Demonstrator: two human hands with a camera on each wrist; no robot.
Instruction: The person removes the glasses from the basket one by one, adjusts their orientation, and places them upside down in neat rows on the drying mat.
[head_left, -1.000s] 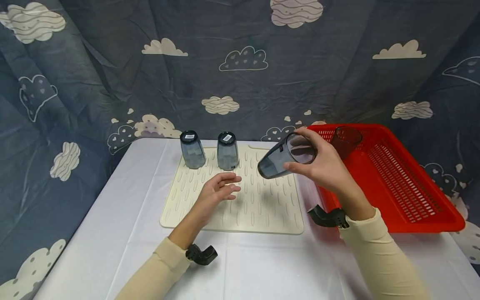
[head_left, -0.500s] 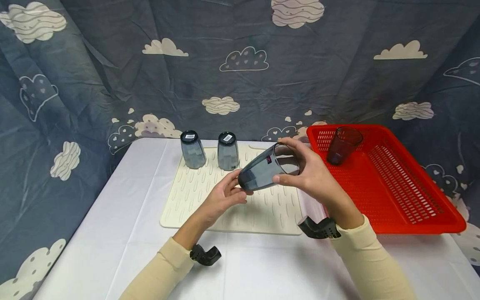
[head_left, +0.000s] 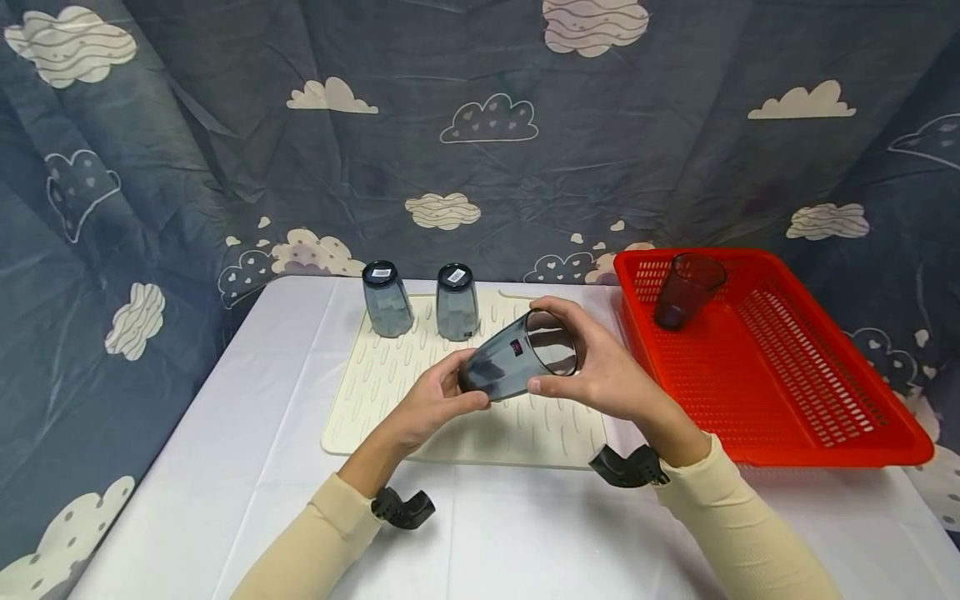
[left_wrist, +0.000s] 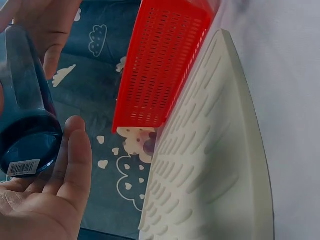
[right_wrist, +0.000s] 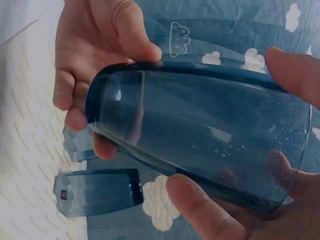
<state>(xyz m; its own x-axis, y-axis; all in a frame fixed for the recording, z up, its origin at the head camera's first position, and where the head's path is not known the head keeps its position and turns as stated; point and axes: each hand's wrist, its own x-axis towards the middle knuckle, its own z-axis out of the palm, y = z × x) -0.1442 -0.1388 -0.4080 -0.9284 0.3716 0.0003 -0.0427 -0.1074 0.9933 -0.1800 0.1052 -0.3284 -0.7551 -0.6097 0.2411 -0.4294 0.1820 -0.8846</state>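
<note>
the smoky blue glass (head_left: pixel 491 367) is held in the air over the mat, tilted, its base to the left and its mouth to the right. a second ago it was in the right hand alone, nearer the basket, with the left hand apart; now it has come further left and the left hand has its base. that likely makes for a steadier hold, with both ends supported while it is away from the basket.

the left hand (head_left: pixel 431 406) grips the base end, thumb on one side and fingers on the other. the right hand (head_left: pixel 600 367) grips the rim end between thumb and fingers. a barcode sticker (left_wrist: pixel 24 167) shows on the base.

beneath lies one cream ridged mat (head_left: pixel 356 410). along its far left part stand two more glasses, mouth down and apart: the left upturned glass (head_left: pixel 387 308) and the right upturned glass (head_left: pixel 457 310).

to the right is one red basket (head_left: pixel 750 367), with one glass in its far left corner (head_left: pixel 686 292), mouth up; whether it leans i cannot tell. that counts four glasses in all: one held, two upturned, one in the basket. a white cloth (head_left: pixel 225 467) lies under everything.
</note>
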